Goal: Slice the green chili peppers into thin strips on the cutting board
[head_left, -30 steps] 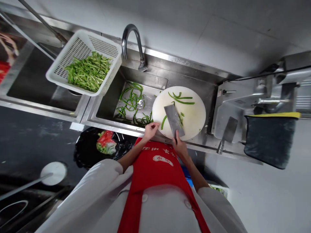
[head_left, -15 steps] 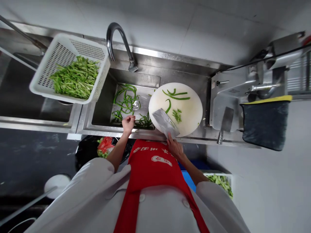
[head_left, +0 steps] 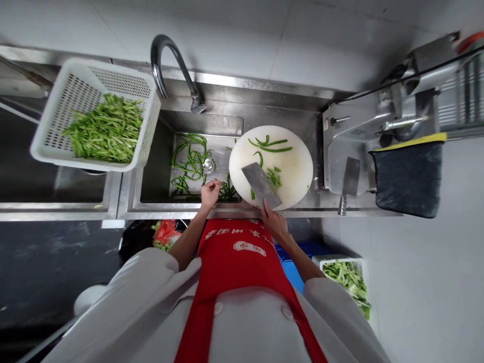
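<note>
My right hand [head_left: 275,222] is closed round the handle of a cleaver [head_left: 261,185], whose broad blade lies over the lower left of the round white cutting board [head_left: 298,176]. Cut green pieces [head_left: 274,177] lie beside the blade, and a few long green peppers [head_left: 272,146] rest near the board's top. Over the front of the sink, left of the board, is my left hand [head_left: 210,194]; its fingers are curled together, and what they hold, if anything, is too small to name. Several long green peppers [head_left: 193,165] lie in the sink beneath.
A white basket [head_left: 49,128] of cut green strips stands at the left. The faucet [head_left: 176,50] arches above the sink [head_left: 155,176]. To the right are a metal machine [head_left: 335,146], a second cleaver [head_left: 351,176] and a dark cloth [head_left: 408,176].
The view has shifted slightly. My left hand has moved right, closer to the board. The cleaver has shifted on the board, and a short pepper piece now shows at its left edge.
</note>
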Tool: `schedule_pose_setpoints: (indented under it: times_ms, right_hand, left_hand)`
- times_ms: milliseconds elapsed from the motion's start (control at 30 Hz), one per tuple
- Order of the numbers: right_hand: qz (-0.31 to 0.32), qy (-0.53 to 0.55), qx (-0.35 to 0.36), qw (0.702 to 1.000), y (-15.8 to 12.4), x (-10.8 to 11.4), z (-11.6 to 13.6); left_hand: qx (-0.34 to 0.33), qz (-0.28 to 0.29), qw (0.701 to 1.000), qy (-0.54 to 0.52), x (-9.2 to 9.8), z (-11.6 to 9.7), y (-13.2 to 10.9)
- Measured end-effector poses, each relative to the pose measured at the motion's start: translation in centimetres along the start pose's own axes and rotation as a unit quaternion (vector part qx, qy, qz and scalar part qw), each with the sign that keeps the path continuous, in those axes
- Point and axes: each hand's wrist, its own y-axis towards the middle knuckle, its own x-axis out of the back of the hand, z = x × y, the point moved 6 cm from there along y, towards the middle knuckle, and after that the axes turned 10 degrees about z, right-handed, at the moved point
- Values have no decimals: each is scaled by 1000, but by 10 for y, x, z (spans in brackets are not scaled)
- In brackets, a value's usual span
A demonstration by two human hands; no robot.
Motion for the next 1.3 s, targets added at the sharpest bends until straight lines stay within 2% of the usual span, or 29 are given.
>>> schedule_pose_setpoints:
  times_ms: [67,200,433,500,567,633,700,767,833,1000,1167,1300]
  right_hand:
    - [-23,5,-9,1000,4,12,0]
    - [-23,-14,-42,999,15,29,-1]
    - [-31,-4,-31,999,21,41,-3]
    - [-33,36,-13,999,22,44,-10]
    - [-70,109,36,991,19,53,-20]
    - [-122,194,82,970,10,63,-37]
    - [-152,254,98,950,0,69,-57]
    - [-152,278,93,944,-8,69,-74]
    - [-139,283,95,944,-14,66,-85]
    - [-98,281,126,946,-10,56,-78]
    - [-51,269,139,952,2,44,-65]
    - [-15,262,130,956,-13,32,-84]
  left_hand:
    - [-4,13,1000,1,-4,-1,0]
    - [-19,29,999,4,-10,-6,0]
    - [-69,44,993,81,-7,-23,-2]
    - [-99,63,985,130,-23,-37,-9]
    - [-115,90,967,210,-53,-53,-20]
    - [-106,113,937,314,-88,-67,-30]
    - [-89,133,901,404,-117,-77,-37]
    - [-70,145,879,450,-127,-81,-39]
    - [-55,132,879,455,-116,-79,-36]
    - [-58,55,901,426,-59,-70,-31]
    - [-75,25,914,397,-35,-57,-27]
    - [-73,-42,947,311,-12,-43,-14]
